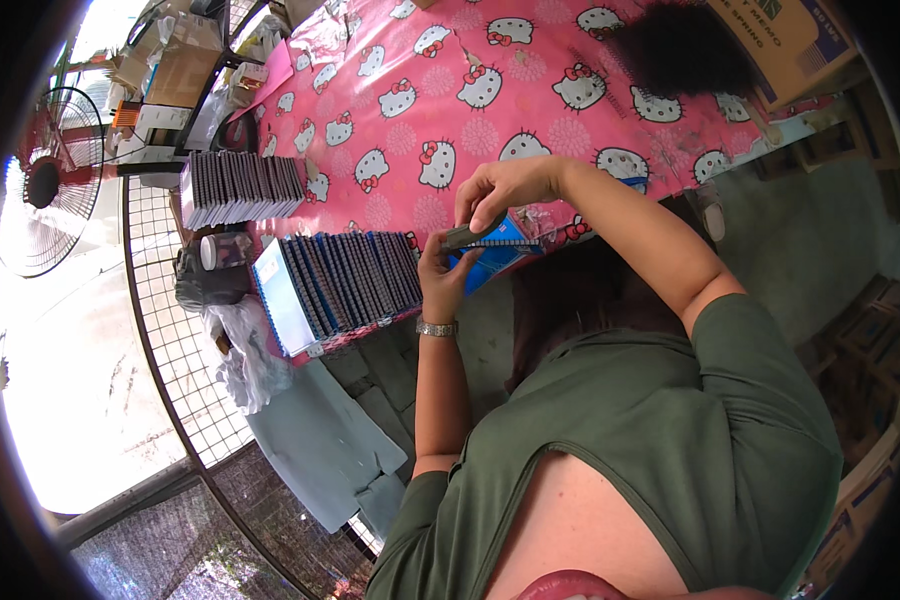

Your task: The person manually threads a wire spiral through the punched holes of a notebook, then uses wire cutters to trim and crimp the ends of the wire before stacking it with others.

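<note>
In front of my body, at the near edge of the pink table, my left hand (440, 268) is closed on a blue spiral notebook (488, 264), its black coil side turned up. A watch with a metal band (437, 328) sits on that wrist. From above, my right hand (508, 190) bends down with closed fingers on a dark grey-green bar-shaped piece (460, 237), lying along the notebook's end between both hands. The kind of this piece does not show. Just left of my left hand stands a row of blue-covered spiral notebooks (355, 280) packed side by side.
A second row of bound notebooks (240, 188) stands farther left on the pink patterned tablecloth (400, 145). A heap of black coils (680, 50) lies far right beside a cardboard box (790, 45). At left are a fan (55, 180), a lidded jar (225, 251) and plastic bags (245, 350).
</note>
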A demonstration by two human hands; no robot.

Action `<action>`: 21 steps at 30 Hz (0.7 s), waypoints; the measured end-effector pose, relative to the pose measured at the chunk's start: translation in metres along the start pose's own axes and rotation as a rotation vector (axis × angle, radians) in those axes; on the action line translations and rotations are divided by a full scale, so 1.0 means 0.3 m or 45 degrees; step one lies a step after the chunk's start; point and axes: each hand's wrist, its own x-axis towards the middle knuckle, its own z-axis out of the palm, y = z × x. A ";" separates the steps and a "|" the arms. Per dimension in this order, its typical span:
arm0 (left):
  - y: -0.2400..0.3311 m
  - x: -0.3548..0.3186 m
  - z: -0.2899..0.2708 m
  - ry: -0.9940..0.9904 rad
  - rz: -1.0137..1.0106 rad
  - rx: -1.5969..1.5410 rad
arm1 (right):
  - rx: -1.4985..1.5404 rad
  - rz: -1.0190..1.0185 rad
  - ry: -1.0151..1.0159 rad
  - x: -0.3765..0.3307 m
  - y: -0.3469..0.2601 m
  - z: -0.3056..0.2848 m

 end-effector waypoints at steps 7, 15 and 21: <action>-0.011 -0.007 0.024 0.120 0.006 -0.055 | -1.137 0.148 0.763 -0.013 0.019 -0.012; -0.031 -0.043 0.081 0.388 0.011 -0.073 | -2.132 -0.050 0.488 -0.013 -0.024 0.167; -0.036 -0.064 0.099 0.534 0.093 -0.105 | -1.982 -0.172 0.689 0.028 0.025 0.210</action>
